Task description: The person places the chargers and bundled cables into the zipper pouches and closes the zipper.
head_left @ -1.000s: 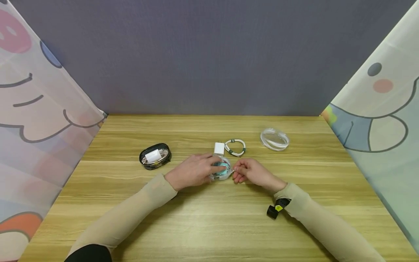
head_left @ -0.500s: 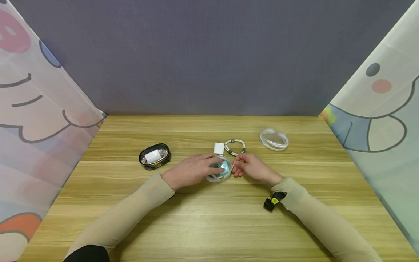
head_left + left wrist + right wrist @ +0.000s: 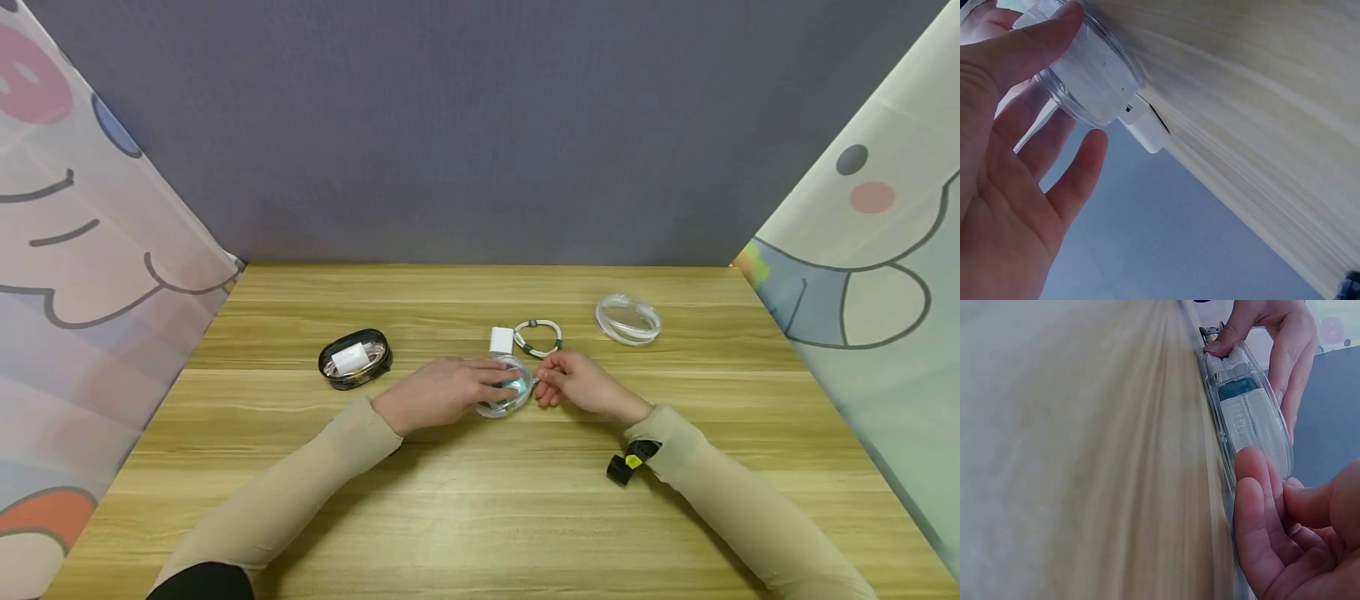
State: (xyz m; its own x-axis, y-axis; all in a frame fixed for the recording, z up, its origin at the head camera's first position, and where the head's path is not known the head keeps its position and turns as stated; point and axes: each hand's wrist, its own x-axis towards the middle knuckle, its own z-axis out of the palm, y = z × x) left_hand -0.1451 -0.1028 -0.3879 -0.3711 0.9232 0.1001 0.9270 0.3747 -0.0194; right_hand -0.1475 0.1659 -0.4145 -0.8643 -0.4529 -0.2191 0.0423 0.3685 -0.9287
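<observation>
A small clear zip pouch [image 3: 501, 410] lies at the middle of the table, with something teal inside. My left hand [image 3: 442, 392] grips it from the left, fingers across its top and thumb along the near edge in the left wrist view. At the pouch's right end, my right hand [image 3: 576, 385] pinches the small zipper pull between thumb and curled fingers; the fingertips mostly hide the pull. Through the pouch wall [image 3: 1275, 434] in the right wrist view, a pale ribbed item and a teal piece show. Just behind the pouch are a white charger plug [image 3: 502, 340] and a coiled white cable [image 3: 558, 335].
An oval black-rimmed pouch [image 3: 345, 382] holding a white plug and cable rests at the left. Another clear pouch [image 3: 628, 337] lies at the back right. A grey panel [image 3: 480, 150] rises behind the table [image 3: 480, 517]; printed cloths flank both sides.
My right hand has shifted slightly away from me along the pouch's right end, still pinching the pull. The pouch has turned a little under my left hand, which stays nearly in place.
</observation>
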